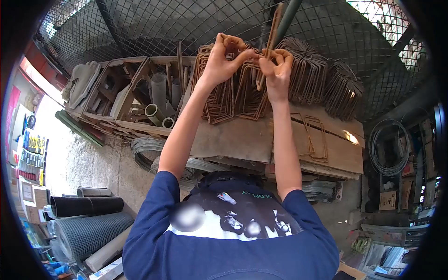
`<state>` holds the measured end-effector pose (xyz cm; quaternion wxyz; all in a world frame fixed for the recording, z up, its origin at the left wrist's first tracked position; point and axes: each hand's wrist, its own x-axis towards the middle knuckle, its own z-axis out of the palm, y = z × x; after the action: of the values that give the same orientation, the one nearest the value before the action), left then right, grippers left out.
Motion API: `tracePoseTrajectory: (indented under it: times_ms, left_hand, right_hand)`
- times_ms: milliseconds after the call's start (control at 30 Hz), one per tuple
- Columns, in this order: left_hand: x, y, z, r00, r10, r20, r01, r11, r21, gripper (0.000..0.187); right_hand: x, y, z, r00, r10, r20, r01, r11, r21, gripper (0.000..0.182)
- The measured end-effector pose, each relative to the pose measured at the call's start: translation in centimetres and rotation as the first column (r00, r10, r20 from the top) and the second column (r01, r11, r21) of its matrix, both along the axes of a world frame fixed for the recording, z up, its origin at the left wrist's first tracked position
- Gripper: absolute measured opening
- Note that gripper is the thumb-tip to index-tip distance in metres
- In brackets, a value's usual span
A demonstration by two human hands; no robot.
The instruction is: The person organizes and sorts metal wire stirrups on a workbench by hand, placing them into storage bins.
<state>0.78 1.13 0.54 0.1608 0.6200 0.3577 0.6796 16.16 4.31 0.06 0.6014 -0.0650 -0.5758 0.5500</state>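
Note:
My right hand (278, 74) is closed around a rusty rebar stirrup (276, 28), raised nearly edge-on in front of the mesh. To its left, my left hand (223, 60) has its fingers bent and its thumb stretched apart from them, the thumb tip close to the stirrup. Behind and below both hands, bundles of rusty square stirrups (219, 100) stand on a wooden bench (233, 135). More bundles of darker stirrups (305, 70) stand right of my right hand. A few loose stirrups (317, 137) lie flat on the bench's right part.
Wire mesh (186, 23) rises behind the bench. Left of it, a wooden rack (116, 100) holds tubes and scraps. Wire coils (144, 149) lie under the bench, and another coil (389, 147) hangs at right. Rolls of mesh (95, 233) lie on the lower-left floor.

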Motion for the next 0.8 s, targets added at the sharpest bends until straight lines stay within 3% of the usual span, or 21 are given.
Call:
tracePoseTrajectory:
  times_ms: [33,133,167,233,267,300,367,400,467,500,567,600,633,700,767,800]
  left_hand:
    - [0.2,-0.1,0.2,1.0,-0.003,0.0,0.003,1.0,0.003,0.035]
    - [0.8,0.0,0.5,0.99,0.009,-0.139,-0.016,0.999,-0.051,0.042]
    - [0.8,0.3,0.4,0.99,0.003,-0.14,-0.01,0.999,-0.05,0.042]
    - [1.0,0.6,0.4,0.998,-0.068,0.009,0.069,0.991,-0.114,0.046]
    - [0.8,0.4,0.4,0.996,-0.06,-0.07,0.052,0.993,-0.11,0.047]
    - [0.5,0.5,0.3,0.996,-0.06,-0.071,0.052,0.993,-0.108,0.047]
    - [-0.3,0.6,0.1,0.978,-0.081,-0.195,0.081,0.997,-0.004,0.044]
    - [-0.7,0.3,0.1,0.978,-0.081,-0.194,0.081,0.997,-0.006,0.044]
    - [-1.4,0.1,0.2,0.92,-0.352,0.174,0.373,0.921,-0.108,0.044]
    - [-1.6,0.3,0.0,0.92,-0.352,0.175,0.373,0.921,-0.109,0.044]
    - [-1.8,0.8,-0.5,0.944,-0.313,0.105,0.305,0.948,0.087,0.044]
    - [-1.3,0.8,-0.2,0.992,-0.118,-0.037,0.121,0.989,0.08,0.048]
    - [-0.9,0.7,-0.1,0.992,-0.12,-0.038,0.123,0.989,0.079,0.048]
    - [-0.4,0.6,0.1,0.97,0.08,-0.228,-0.06,0.994,0.092,0.059]
    - [0.0,0.9,0.1,0.964,0.1,-0.245,-0.069,0.989,0.134,0.049]
    - [0.2,0.9,0.2,0.988,-0.02,-0.151,0.028,0.998,0.051,0.043]
  right_hand:
    - [0.2,-0.5,0.7,1.0,-0.003,0.0,0.003,1.0,0.003,0.065]
    - [0.6,-1.5,1.7,0.965,-0.144,0.217,0.123,0.987,0.107,0.074]
    - [0.9,-1.5,1.7,0.965,-0.151,0.216,0.13,0.986,0.108,0.074]
    - [1.3,-1.5,1.7,0.891,-0.333,0.309,0.246,0.926,0.288,0.076]
    - [1.4,-1.8,1.8,0.86,-0.436,0.266,0.35,0.882,0.315,0.082]
    - [1.9,-2.1,2.0,0.859,-0.437,0.265,0.351,0.881,0.317,0.082]
    - [3.2,-2.9,2.5,0.595,-0.728,0.341,0.49,0.664,0.564,0.083]
    - [3.6,-3.5,2.6,0.574,-0.734,0.363,0.504,0.666,0.55,0.083]
    - [4.0,-4.4,2.1,0.499,-0.778,0.382,0.526,0.622,0.58,0.082]
    - [4.2,-4.7,1.7,0.421,-0.815,0.398,0.544,0.578,0.608,0.082]
    - [4.0,-5.0,0.1,0.421,-0.82,0.387,0.553,0.57,0.608,0.08]
    - [3.7,-5.4,-0.8,0.405,-0.822,0.399,0.572,0.569,0.591,0.078]
    - [3.4,-5.7,-1.6,0.391,-0.825,0.409,0.591,0.565,0.575,0.077]
    - [2.8,-6.4,-3.5,0.407,-0.817,0.408,0.602,0.576,0.553,0.077]
    - [2.3,-7.2,-5.4,0.383,-0.815,0.434,0.637,0.574,0.515,0.076]
    - [2.1,-7.5,-6.3,0.373,-0.809,0.455,0.639,0.579,0.506,0.077]
